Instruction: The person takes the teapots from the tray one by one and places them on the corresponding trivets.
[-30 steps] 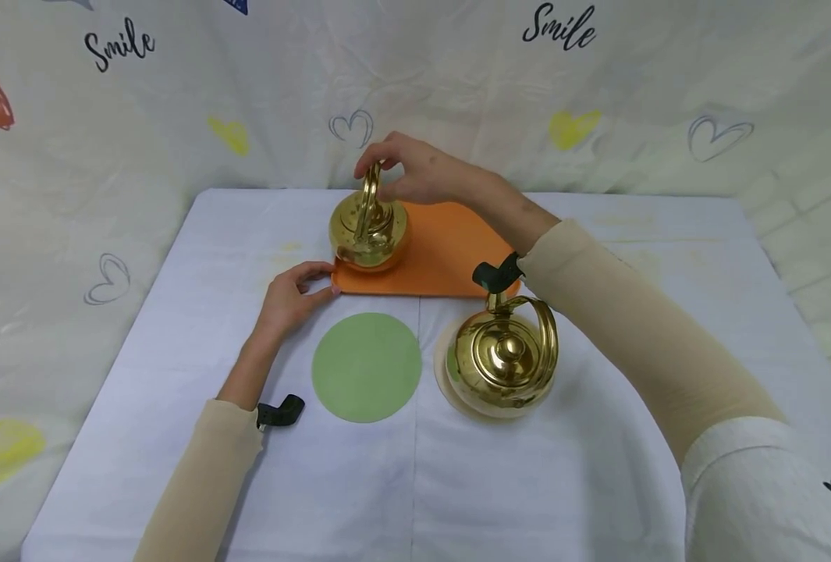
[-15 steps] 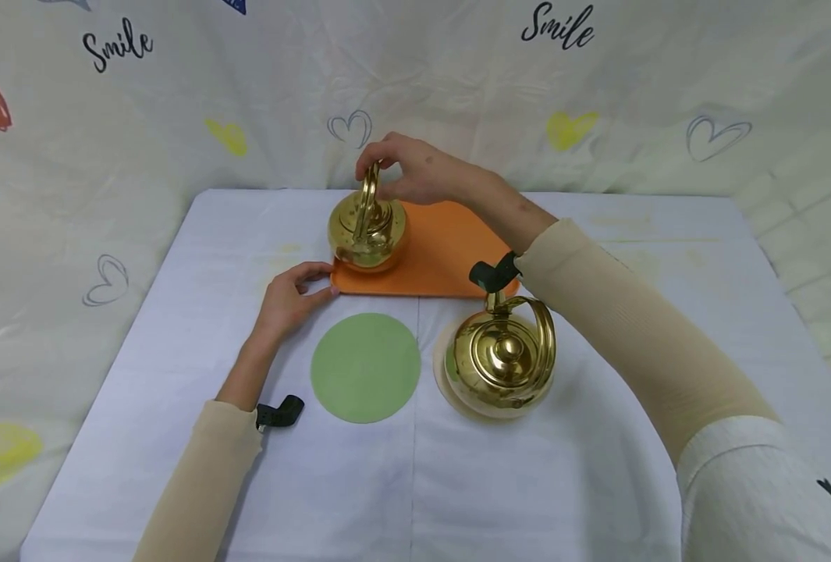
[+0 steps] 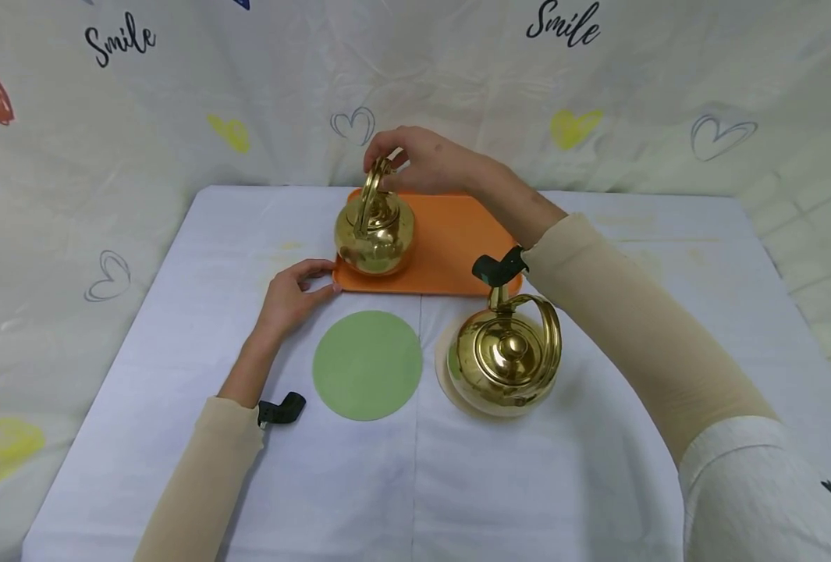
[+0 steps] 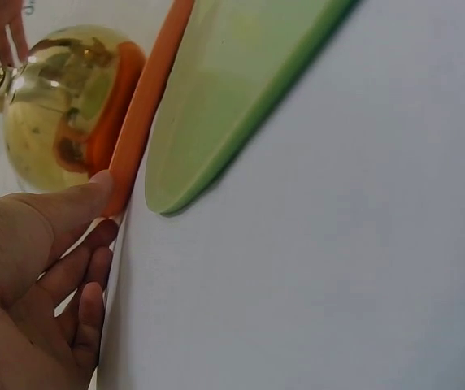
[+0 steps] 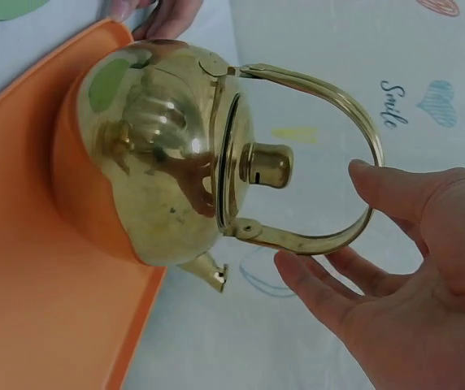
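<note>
Near the back of the table a gold kettle point(image 3: 376, 238) is over the left end of an orange tray point(image 3: 457, 242). My right hand point(image 3: 429, 160) holds its arched handle, thumb and fingers around the top, as the right wrist view shows. Beside the kettle's lid knob point(image 5: 271, 166) its short spout point(image 5: 206, 272) points to the back. At the tray's near left corner my left hand point(image 3: 292, 297) pinches the edge; in the left wrist view the thumb point(image 4: 78, 203) lies on the rim with the other fingers curled below it.
A second gold kettle point(image 3: 506, 359) stands on a pale round mat point(image 3: 445, 382) at right, under my right forearm. Left of it lies a green round mat point(image 3: 367, 365). A white cloth point(image 3: 317, 484) covers the table; a printed curtain point(image 3: 443, 62) hangs behind.
My right hand has shifted slightly right and the held kettle leans a little differently, its body nearer me. More of the tray's far left corner shows. The left hand stays put.
</note>
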A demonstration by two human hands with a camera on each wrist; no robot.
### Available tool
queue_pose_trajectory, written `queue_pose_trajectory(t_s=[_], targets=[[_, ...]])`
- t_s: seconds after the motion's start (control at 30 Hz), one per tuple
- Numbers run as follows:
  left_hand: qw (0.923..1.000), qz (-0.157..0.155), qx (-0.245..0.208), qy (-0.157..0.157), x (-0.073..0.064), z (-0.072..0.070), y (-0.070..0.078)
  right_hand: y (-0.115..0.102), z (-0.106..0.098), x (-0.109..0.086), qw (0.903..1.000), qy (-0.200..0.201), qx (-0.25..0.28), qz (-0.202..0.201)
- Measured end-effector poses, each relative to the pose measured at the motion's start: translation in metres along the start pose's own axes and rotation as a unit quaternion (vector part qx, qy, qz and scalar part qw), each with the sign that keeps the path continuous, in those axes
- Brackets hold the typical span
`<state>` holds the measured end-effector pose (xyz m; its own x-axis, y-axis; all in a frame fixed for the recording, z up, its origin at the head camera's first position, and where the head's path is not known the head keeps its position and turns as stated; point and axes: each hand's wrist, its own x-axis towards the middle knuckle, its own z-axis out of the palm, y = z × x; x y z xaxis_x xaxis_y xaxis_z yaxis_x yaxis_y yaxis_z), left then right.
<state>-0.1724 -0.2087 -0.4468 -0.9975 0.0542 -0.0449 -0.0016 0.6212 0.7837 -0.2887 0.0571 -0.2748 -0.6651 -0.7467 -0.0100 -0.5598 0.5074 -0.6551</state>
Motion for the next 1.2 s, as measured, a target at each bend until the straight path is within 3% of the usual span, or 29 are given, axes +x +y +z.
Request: queue_pose_trajectory(t_s=[0.37,1.2], targets=[[1.0,-0.005,-0.003,-0.005,-0.002,0.0,0.0,-0.005,-0.003,-0.002,0.999,-0.007,0.033,0.029],[1.0,-0.005,0.006,-0.004,-0.001,-0.001,0.003,-0.03,-0.031,-0.013,0.9982,-0.005,0.036,0.047]])
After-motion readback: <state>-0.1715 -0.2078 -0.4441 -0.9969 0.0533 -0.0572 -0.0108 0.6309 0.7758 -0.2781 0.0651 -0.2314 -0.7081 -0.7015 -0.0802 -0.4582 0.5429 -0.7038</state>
